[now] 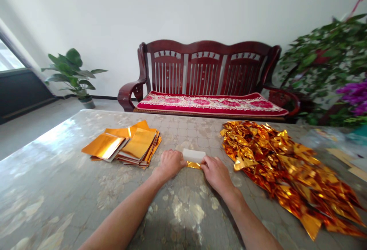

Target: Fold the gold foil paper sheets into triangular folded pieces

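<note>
A small paper sheet (194, 155) lies at the middle of the table, its white side up and its near edge folded over into a gold strip. My left hand (172, 163) has its fingers closed on the strip's left end. At the right end, my right hand (215, 169) pinches the same fold. Left of my hands is a loose stack of gold foil sheets (140, 145). To the right spreads a large pile of folded gold foil pieces (275, 158), close to my right hand.
The patterned table (114, 204) fills the foreground. Behind it stands a dark red wooden bench (200, 70) with a red floral cushion (212, 103). One potted plant (76, 74) is at the left; leafy plants (323, 59) and clear plastic (323, 137) are at the right.
</note>
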